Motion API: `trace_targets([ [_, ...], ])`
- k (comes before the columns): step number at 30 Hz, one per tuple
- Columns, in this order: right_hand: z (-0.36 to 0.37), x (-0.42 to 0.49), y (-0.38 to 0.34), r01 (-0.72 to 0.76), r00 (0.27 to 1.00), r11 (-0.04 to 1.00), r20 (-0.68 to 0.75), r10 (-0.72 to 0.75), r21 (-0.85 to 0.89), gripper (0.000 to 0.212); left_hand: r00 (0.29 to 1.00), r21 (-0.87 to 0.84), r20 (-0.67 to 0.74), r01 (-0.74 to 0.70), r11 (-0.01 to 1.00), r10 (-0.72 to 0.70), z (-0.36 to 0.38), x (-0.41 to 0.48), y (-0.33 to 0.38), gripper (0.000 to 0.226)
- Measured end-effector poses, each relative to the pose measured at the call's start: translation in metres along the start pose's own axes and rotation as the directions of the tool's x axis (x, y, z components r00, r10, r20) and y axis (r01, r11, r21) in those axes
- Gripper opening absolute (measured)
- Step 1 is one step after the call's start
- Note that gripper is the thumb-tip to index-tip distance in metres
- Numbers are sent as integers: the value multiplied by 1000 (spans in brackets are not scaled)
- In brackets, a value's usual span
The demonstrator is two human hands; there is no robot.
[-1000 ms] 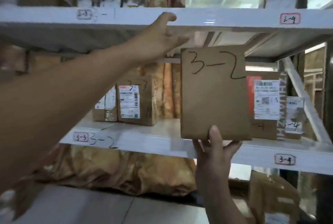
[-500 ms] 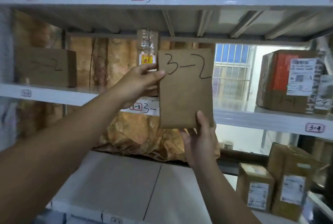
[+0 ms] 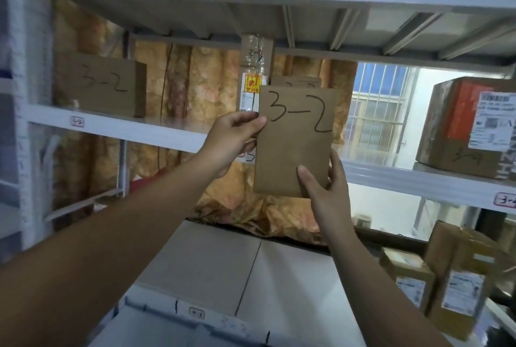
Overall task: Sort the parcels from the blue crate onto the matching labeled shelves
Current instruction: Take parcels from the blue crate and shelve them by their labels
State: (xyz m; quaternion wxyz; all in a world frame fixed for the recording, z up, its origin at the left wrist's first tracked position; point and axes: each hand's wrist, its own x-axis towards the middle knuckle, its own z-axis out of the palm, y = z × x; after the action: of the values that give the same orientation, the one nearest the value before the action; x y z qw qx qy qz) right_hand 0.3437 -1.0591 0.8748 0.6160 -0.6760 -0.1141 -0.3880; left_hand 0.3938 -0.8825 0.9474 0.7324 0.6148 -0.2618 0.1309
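A white metal shelf (image 3: 139, 128) spans the view. A brown cardboard box with an orange panel and white label (image 3: 469, 128) sits at its right end, and a plain brown box marked 3-2 (image 3: 100, 85) near its left end. A flat brown parcel marked 3-2 (image 3: 296, 145) is held upright before the shelf's front edge. The left hand (image 3: 231, 139) pinches its left edge and the right hand (image 3: 326, 193) grips its lower right corner.

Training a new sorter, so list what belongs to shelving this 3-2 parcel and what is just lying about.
Job: held parcel, left hand, right hand, box marked 3-2, middle shelf.
Lying about: orange-labelled box, lower boxes, barred window.
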Motion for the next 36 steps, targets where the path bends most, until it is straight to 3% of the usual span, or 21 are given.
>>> trace_targets([
  [3, 14, 2, -9, 20, 1000, 998, 16, -19, -61, 65, 998, -34, -48, -32, 999, 30, -8, -7, 14, 23],
  [9, 61, -3, -28, 10, 991, 995, 134, -23, 98, 82, 987, 3, -112, -111, 994, 111, -54, -30, 31, 13],
  [13, 97, -1, -33, -19, 955, 976, 292, -46, 215, 106, 979, 3, -173, -107, 994, 106, -87, -40, 39, 23],
  [15, 114, 5, -35, -74, 932, 961, 361, -28, 266, 109, 971, -2, -221, -97, 995, 94, -102, -41, 43, 31],
  [18, 140, 19, -32, -57, 902, 980, 431, -32, 191, 111, 949, 80, -280, -124, 989, 142, -120, -36, 48, 23],
  [23, 183, 49, -24, 1, 865, 988, 495, -77, 153, 116, 922, 264, -329, -115, 958, 202, -145, -14, 43, 29],
  [28, 220, 97, -10, 69, 877, 996, 472, -87, 56, 121, 882, 323, -435, -36, 946, 182, -170, 25, 29, 67],
  [32, 249, 149, 2, 49, 906, 999, 422, -40, -9, 125, 863, 466, -488, 133, 875, 130, -201, 61, 8, 47],
  [36, 278, 195, 17, -6, 896, 991, 439, 63, -131, 128, 842, 584, -512, 197, 787, 169, -227, 89, -15, 34],
])
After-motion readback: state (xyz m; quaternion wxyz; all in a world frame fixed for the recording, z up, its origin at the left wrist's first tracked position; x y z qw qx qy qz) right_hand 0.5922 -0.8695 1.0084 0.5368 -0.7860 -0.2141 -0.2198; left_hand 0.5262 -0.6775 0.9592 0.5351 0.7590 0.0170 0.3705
